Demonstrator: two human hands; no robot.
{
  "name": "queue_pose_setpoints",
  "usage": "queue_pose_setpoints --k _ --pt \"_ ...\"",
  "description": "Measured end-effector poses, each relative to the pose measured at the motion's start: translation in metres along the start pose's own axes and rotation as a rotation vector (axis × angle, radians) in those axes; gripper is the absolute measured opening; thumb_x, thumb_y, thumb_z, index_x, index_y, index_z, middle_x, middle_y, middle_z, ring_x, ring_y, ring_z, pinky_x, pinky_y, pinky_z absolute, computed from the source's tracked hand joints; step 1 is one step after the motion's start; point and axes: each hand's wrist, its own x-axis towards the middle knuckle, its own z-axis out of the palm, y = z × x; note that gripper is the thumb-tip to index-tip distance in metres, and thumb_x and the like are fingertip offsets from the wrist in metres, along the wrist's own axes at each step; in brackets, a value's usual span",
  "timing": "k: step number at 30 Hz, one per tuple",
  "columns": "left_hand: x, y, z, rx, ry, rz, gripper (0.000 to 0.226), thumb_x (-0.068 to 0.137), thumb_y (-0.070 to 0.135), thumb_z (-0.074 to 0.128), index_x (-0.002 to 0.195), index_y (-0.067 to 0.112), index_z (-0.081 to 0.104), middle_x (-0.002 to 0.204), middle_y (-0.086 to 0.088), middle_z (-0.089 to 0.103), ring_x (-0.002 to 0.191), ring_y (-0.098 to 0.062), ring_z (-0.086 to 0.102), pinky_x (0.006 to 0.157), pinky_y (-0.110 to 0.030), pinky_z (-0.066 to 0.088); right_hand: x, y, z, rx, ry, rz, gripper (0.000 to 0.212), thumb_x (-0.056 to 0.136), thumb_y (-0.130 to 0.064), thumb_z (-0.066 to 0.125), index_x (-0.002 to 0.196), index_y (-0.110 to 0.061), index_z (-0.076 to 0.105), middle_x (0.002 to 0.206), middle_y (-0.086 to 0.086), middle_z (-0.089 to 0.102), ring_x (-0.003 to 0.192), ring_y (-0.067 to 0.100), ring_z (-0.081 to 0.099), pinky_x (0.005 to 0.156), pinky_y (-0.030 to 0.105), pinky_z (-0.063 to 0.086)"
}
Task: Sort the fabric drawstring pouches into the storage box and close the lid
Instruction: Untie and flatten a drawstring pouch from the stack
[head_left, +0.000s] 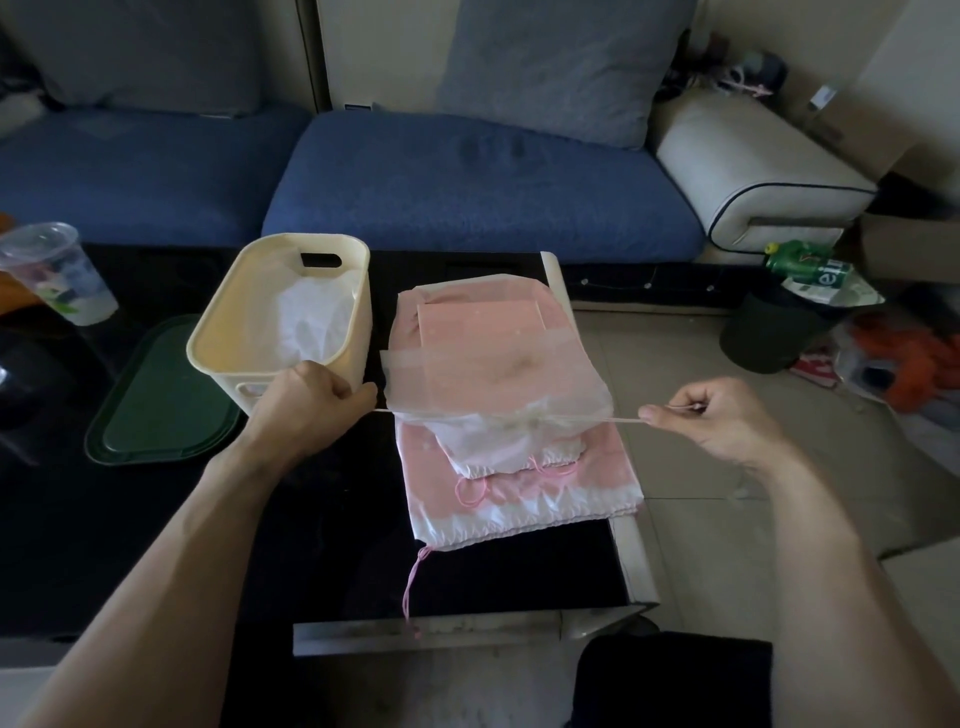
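Left hand (306, 397) and right hand (711, 415) each pinch drawstring end, pulling apart, I judge to cinch sheer pouch (493, 384) atop pink pouch stack (519, 483), just right of cream storage box (234, 332); green lid (156, 410) left of box.

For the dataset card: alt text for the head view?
Both hands, left hand and right hand, pull a sheer pouch's drawstring taut over stacked pink pouches. A cream storage box stands left, its green lid beside it.
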Motion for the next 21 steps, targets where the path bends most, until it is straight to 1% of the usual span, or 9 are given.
queue_pose_setpoints --k 6,8,10,12,15,17,18,20,21 --pt "0.000 0.004 0.010 0.006 0.093 0.096 0.063 0.090 0.052 0.061 0.055 0.000 0.063 0.051 -0.011 0.059 0.051 -0.024 0.059 0.050 -0.031 0.047 -0.002 -0.011 0.009 0.021 0.048 -0.025 0.032 0.074 -0.013 0.084 0.058 -0.003 0.059 0.047 -0.006 0.042 0.044 0.005 0.035 0.044 0.016 0.027" --pt "0.000 0.011 0.013 -0.097 0.120 0.158 0.062 0.091 0.051 0.060 0.049 0.006 0.053 0.045 -0.003 0.050 0.046 -0.020 0.051 0.046 -0.029 0.038 -0.004 -0.019 0.017 0.067 0.001 -0.087 0.033 0.064 -0.021 0.084 0.053 -0.006 0.055 0.044 -0.009 0.039 0.043 0.004 0.031 0.045 0.019 0.026" --pt "0.000 0.020 0.018 -0.217 0.102 0.214 0.060 0.094 0.048 0.058 0.052 0.006 0.049 0.046 -0.005 0.047 0.045 -0.022 0.046 0.043 -0.026 0.034 -0.005 -0.023 0.026 0.192 -0.109 -0.133 0.030 0.059 -0.033 0.078 0.048 -0.016 0.056 0.047 -0.009 0.042 0.047 0.005 0.034 0.050 0.024 0.028" --pt "-0.001 0.030 0.029 -0.247 0.126 0.307 0.064 0.099 0.046 0.052 0.056 0.000 0.048 0.049 -0.014 0.049 0.044 -0.027 0.044 0.045 -0.035 0.035 -0.004 -0.029 0.035 0.498 -0.279 -0.099 0.027 0.058 -0.040 0.081 0.053 -0.017 0.067 0.053 -0.002 0.052 0.053 0.009 0.045 0.054 0.023 0.038" --pt "0.000 0.045 0.043 -0.298 0.147 0.414 0.055 0.101 0.035 0.051 0.061 -0.001 0.055 0.049 -0.001 0.051 0.042 -0.014 0.045 0.045 -0.031 0.033 -0.006 -0.041 0.044 0.774 -0.577 -0.079 0.024 0.068 -0.033 0.082 0.062 -0.012 0.070 0.061 0.001 0.056 0.060 0.012 0.050 0.058 0.020 0.046" --pt "0.002 0.055 0.050 -0.380 0.019 0.413 0.038 0.101 0.028 0.053 0.075 0.005 0.069 0.060 0.009 0.062 0.055 -0.003 0.058 0.053 -0.023 0.044 -0.007 -0.049 0.047 0.865 -0.784 -0.067 0.028 0.074 -0.030 0.086 0.073 -0.007 0.069 0.068 0.001 0.058 0.064 0.013 0.051 0.062 0.022 0.049" --pt "0.003 0.058 0.053 -0.409 -0.077 0.395 0.030 0.100 0.026 0.055 0.082 0.012 0.074 0.070 0.011 0.068 0.067 0.001 0.063 0.064 -0.022 0.051 -0.008 -0.052 0.048 0.895 -0.903 -0.059 0.026 0.076 -0.029 0.086 0.078 -0.008 0.071 0.072 0.001 0.060 0.065 0.013 0.053 0.065 0.023 0.051" --pt "0.007 0.063 0.060 -0.427 -0.197 0.365 0.022 0.097 0.031 0.058 0.086 0.024 0.076 0.089 0.013 0.074 0.090 0.000 0.067 0.089 -0.027 0.055 -0.010 -0.058 0.052 0.876 -1.079 -0.091 0.016 0.081 -0.028 0.083 0.081 -0.015 0.074 0.075 -0.003 0.064 0.068 0.012 0.056 0.068 0.023 0.052" --pt "0.010 0.063 0.063 -0.415 -0.227 0.349 0.024 0.096 0.038 0.059 0.085 0.027 0.078 0.093 0.013 0.075 0.094 -0.003 0.068 0.093 -0.031 0.054 -0.009 -0.059 0.055 0.843 -1.114 -0.118 0.014 0.081 -0.028 0.082 0.082 -0.017 0.075 0.076 -0.004 0.064 0.068 0.012 0.056 0.067 0.022 0.052"
